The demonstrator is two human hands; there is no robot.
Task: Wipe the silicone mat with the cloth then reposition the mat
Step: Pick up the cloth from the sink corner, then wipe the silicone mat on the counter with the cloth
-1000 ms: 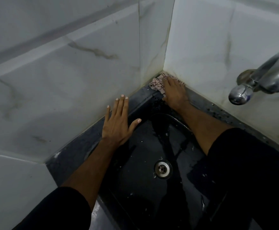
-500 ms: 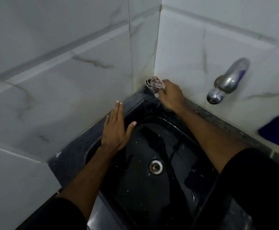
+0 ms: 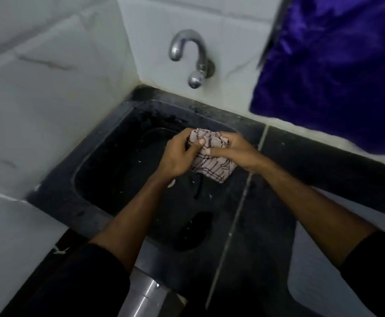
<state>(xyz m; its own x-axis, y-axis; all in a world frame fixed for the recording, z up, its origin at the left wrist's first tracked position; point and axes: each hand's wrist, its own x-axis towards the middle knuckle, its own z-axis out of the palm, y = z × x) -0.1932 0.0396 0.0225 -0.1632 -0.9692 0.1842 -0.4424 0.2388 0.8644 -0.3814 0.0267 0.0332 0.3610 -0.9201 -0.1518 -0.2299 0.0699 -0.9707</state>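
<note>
A beige cloth (image 3: 212,164) with dark line pattern is bunched between both my hands above the black sink basin (image 3: 109,170). My left hand (image 3: 179,154) grips its left side, thumb across the top. My right hand (image 3: 235,148) grips its right side, fingers curled into the fabric. The lower part of the cloth hangs free below my hands. A black mat (image 3: 180,202) appears to line the wet basin floor; its edges are hard to tell from the dark basin.
A chrome tap (image 3: 192,58) juts from the white tiled wall behind the sink. A purple cloth (image 3: 338,62) hangs at the upper right. Black countertop (image 3: 319,161) runs right of the basin. A metal pipe (image 3: 145,294) shows below.
My right hand lifted the cloth from the back corner ledge and brought it over the basin. My left hand left the sink's left rim and took hold of the cloth too. The view swung right.
</note>
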